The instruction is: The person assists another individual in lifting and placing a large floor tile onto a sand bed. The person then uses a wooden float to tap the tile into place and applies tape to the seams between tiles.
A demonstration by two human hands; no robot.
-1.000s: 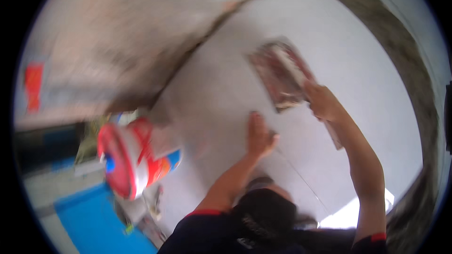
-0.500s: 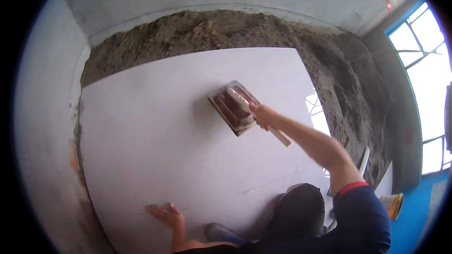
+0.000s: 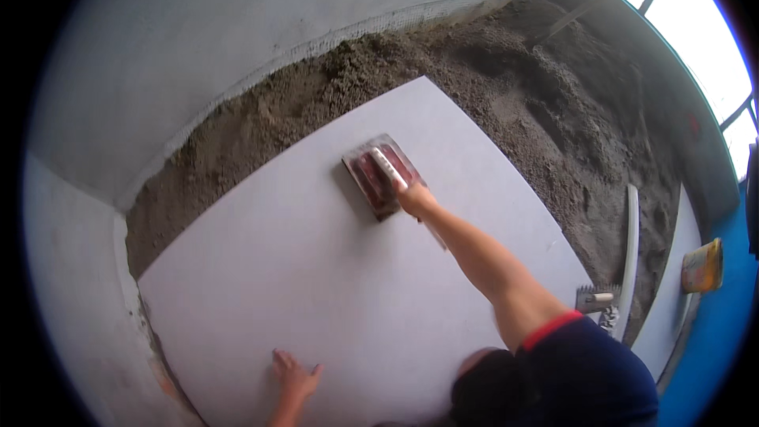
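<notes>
A large white slab point(image 3: 237, 261), smooth like a floor tile, lies on a bed of grey-brown sand or mortar. On its far part rests a rectangular, float-like tool point(image 3: 360, 176) with a reddish back, dirty rim and long pale handle. My right hand point(image 3: 413, 199) is wrapped round that handle, my arm stretched forward across the slab. Nearer to me, my left hand point(image 3: 294, 375) is at the slab's surface, thumb apart from the fingers, with nothing in it. Whether its palm presses on the slab I cannot tell.
Loose sand point(image 3: 506, 79) borders the slab up to the grey wall point(image 3: 261, 24). To the right are a notched trowel point(image 3: 597, 299), a long white strip point(image 3: 630, 253), another white panel point(image 3: 672, 269) and a yellowish bucket point(image 3: 702, 266). A bright window point(image 3: 696, 39) stands beyond.
The view has turned to the right, bringing the trowel and bucket further in. My right hand and the tool are somewhat closer to the slab's far corner. My left hand's fingers have shifted.
</notes>
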